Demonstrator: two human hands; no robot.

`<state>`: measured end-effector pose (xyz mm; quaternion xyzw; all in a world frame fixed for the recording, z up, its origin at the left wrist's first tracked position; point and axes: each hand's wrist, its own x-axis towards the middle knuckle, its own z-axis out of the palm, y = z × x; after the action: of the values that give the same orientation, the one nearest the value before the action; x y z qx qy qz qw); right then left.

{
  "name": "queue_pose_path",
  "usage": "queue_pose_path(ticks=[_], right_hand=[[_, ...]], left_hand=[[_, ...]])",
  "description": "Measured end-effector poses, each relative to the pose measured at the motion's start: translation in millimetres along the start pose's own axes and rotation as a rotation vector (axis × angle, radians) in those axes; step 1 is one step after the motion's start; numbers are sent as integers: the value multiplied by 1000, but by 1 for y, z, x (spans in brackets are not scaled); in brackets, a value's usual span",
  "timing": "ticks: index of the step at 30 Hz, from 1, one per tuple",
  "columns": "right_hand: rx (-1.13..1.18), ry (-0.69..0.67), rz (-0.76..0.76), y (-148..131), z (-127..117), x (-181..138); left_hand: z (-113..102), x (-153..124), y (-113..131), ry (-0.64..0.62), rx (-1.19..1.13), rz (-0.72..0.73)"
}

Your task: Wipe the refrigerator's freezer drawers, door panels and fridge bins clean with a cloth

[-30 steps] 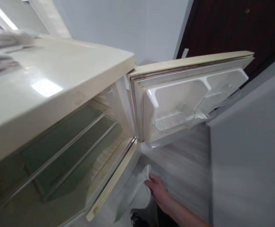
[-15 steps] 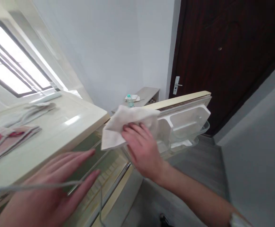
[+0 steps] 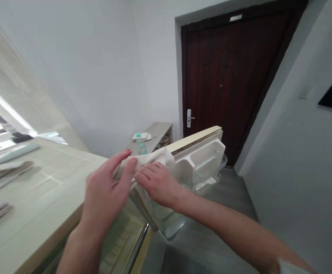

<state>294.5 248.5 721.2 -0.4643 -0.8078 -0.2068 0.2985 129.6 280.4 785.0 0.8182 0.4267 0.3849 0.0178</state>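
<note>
A white cloth (image 3: 166, 156) lies draped over the top of an open refrigerator door (image 3: 196, 139), near its left end. My right hand (image 3: 157, 184) grips the cloth with curled fingers at the door's inner side. My left hand (image 3: 106, 186) is at the cloth's left end, its thumb and forefinger on either side of the fabric; its other fingers are mostly hidden. Clear door bins (image 3: 206, 165) hang on the door's inner face, right of my hands. Below my left hand the refrigerator's inside (image 3: 120, 236) partly shows.
On the left is a pale, glossy top surface (image 3: 54, 182) with folded cloths (image 3: 0, 175). Beyond the door stands a low cabinet (image 3: 162, 131) bearing a plastic bottle (image 3: 141, 144) and white dishes. A dark brown room door (image 3: 225, 76) and grey wall (image 3: 286, 152) lie farther right.
My left hand has moved up and right from its open pose onto the cloth. The cloth is now bunched down around the door's top instead of spread out. The view has turned right.
</note>
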Motion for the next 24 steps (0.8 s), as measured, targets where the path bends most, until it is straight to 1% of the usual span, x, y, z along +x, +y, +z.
queue_pose_path(ticks=[2, 3, 5, 6, 7, 9, 11, 12, 14, 17, 19, 21, 22, 24], right_hand=[[-40, -3, 39, 14, -6, -9], [-56, 2, 69, 23, -9, -15], [-80, 18, 129, 46, -18, -29], [-95, 30, 156, 59, -24, -36], [-113, 43, 182, 72, -29, -42], [-146, 61, 224, 94, -38, -51], [-155, 62, 256, 107, -41, -54], [-138, 55, 255, 107, -39, -52], [-71, 44, 200, 98, -32, -46], [40, 75, 83, 70, -16, -36], [65, 92, 41, 59, -11, -34], [55, 77, 39, 62, -14, -39], [41, 69, 45, 69, -19, -44], [-2, 62, 82, 92, -31, -60]], left_hand=[[23, 21, 10, -58, 64, 33], [33, 27, 15, -124, 138, 76], [48, 32, 21, -249, 275, 175], [54, 32, 23, -288, 324, 211], [59, 32, 25, -307, 355, 226], [68, 32, 26, -301, 389, 210], [75, 33, 26, -269, 410, 193], [78, 34, 25, -254, 414, 195], [81, 36, 23, -226, 414, 209], [81, 36, 20, -261, 398, 214], [80, 35, 18, -277, 390, 210], [79, 34, 17, -268, 383, 208], [79, 33, 17, -261, 378, 204], [79, 33, 17, -267, 370, 192]])
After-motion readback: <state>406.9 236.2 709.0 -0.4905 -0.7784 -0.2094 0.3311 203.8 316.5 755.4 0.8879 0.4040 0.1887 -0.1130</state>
